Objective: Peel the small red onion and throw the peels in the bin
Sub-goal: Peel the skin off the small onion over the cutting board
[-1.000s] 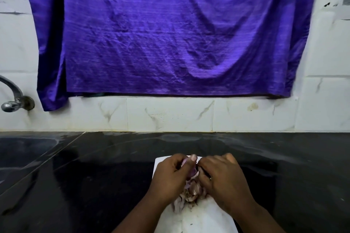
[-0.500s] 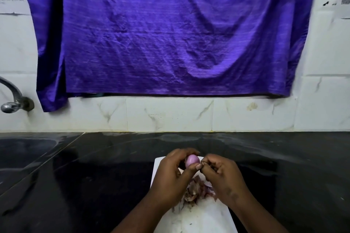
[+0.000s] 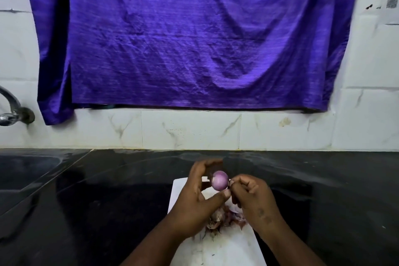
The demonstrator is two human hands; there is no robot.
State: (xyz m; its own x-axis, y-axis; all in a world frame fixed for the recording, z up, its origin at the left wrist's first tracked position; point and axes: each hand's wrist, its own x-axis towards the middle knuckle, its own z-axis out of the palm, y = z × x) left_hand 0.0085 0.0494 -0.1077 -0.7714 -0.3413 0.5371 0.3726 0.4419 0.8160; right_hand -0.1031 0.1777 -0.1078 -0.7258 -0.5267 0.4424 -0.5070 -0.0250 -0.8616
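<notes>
Fingertips and thumb of the left hand clamp the small, round, pale-purple peeled onion, holding it up above the far end of the white rectangular cutting board. Just beside it, the right hand has its fingers curled together, pinched at the onion's right edge. Below both hands, a heap of dry pinkish-brown onion peels lies on the board, which rests on the glossy black stone counter.
</notes>
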